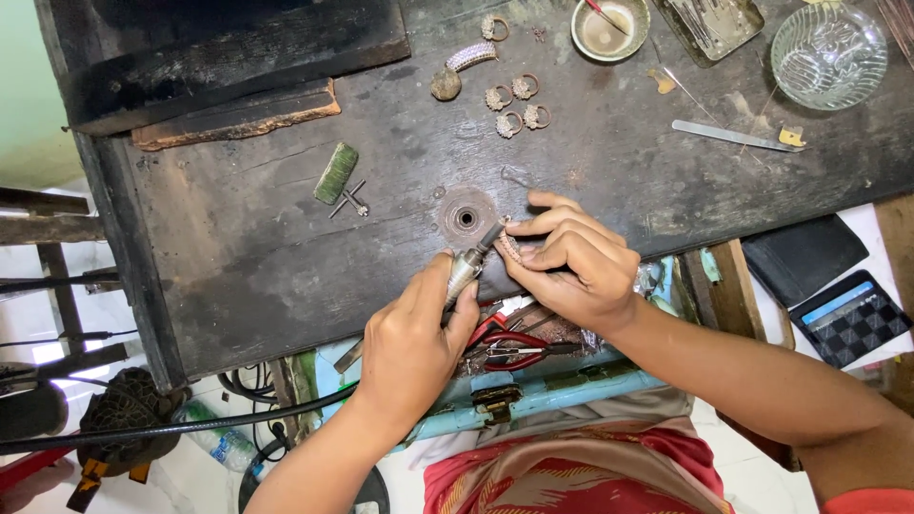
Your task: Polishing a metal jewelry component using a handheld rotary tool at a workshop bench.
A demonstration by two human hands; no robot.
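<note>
My left hand (411, 345) grips a metal rotary handpiece (466, 266) whose black cable runs off to the lower left. Its tip points up and right at a small stone-set ring (511, 244) pinched in the fingers of my right hand (571, 262). Both hands meet at the front edge of a dark wooden workbench (286, 247), just below a round metal disc (466, 217) set in the bench top.
Several rings (514, 105) and a curved stone-set piece (471, 57) lie at the back. A small bowl (609, 29), a metal tray (712, 24), a glass dish (828, 55), a flat metal file (725, 135), a green block (336, 172) and red-handled pliers (514, 347) are around.
</note>
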